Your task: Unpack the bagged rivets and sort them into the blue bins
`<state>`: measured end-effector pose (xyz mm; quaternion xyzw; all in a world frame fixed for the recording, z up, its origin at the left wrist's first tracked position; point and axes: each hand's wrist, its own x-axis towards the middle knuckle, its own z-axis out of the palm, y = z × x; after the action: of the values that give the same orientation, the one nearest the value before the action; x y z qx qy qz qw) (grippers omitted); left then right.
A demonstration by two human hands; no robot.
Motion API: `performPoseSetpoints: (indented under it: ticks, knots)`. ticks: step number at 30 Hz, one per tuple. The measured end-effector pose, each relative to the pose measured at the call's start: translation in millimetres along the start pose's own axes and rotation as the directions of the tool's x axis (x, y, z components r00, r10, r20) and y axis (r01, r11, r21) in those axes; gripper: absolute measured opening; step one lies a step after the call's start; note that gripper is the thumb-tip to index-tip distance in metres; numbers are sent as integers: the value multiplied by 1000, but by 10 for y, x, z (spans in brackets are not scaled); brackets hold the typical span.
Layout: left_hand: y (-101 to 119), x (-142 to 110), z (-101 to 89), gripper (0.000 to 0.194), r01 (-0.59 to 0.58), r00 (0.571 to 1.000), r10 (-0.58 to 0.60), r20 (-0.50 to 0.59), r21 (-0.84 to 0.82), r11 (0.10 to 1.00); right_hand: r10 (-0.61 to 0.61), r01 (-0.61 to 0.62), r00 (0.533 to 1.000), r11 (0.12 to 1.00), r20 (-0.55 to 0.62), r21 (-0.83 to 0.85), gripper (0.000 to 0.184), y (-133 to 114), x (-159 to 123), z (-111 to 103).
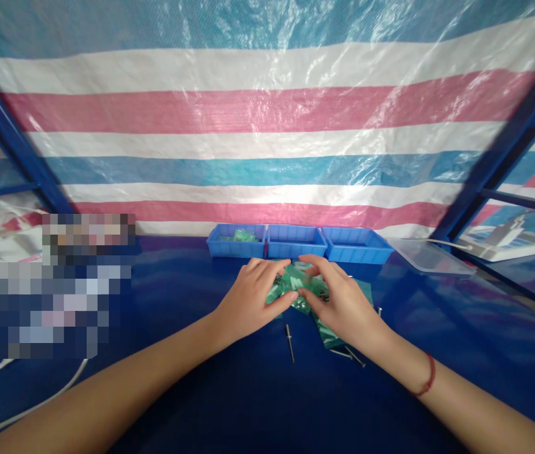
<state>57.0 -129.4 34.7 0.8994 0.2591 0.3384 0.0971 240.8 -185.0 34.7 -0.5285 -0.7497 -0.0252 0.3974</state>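
My left hand (251, 297) and my right hand (340, 297) face each other over a small green plastic bag (295, 282) with white pieces in it. Both hands have thumb and fingers curved and apart, with the bag showing in the gaps. The thumbs are at its near edge; whether they touch it I cannot tell. More green bagging (329, 335) lies under my right hand, partly hidden by it. On the near side, a thin metal pin with a thicker head end (290, 342) lies alone. Loose screw-like metal pieces (355, 356) are below my right wrist.
Behind my hands stand three blue bins: the left bin (236, 251) holds green bags, beside the middle bin (296, 252) and right bin (359, 253). A clear plastic lid (432, 256) is at the right. White cables (54, 403) cross the left side of the blue tabletop (258, 403).
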Motion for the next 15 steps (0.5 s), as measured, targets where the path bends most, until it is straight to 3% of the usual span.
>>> performPoseSetpoints:
  ticks: [3,8,11,15]
  knots:
    - [15,3,7,57,105,994,-109,-26,-125,987,78,-75,997,978,-8,195,36,-32,17,-14]
    - [46,33,-23,27,281,958,-238,162,-346,895,187,-175,982,799,38,575,29,-95,7,19]
    - [52,41,-31,27,322,947,-273,172,-484,814,196,-186,980,797,46,574,23,-141,-3,22]
    - [34,30,-38,31,299,953,-270,135,-535,790,106,-105,994,893,23,438,7,-172,-9,-21]
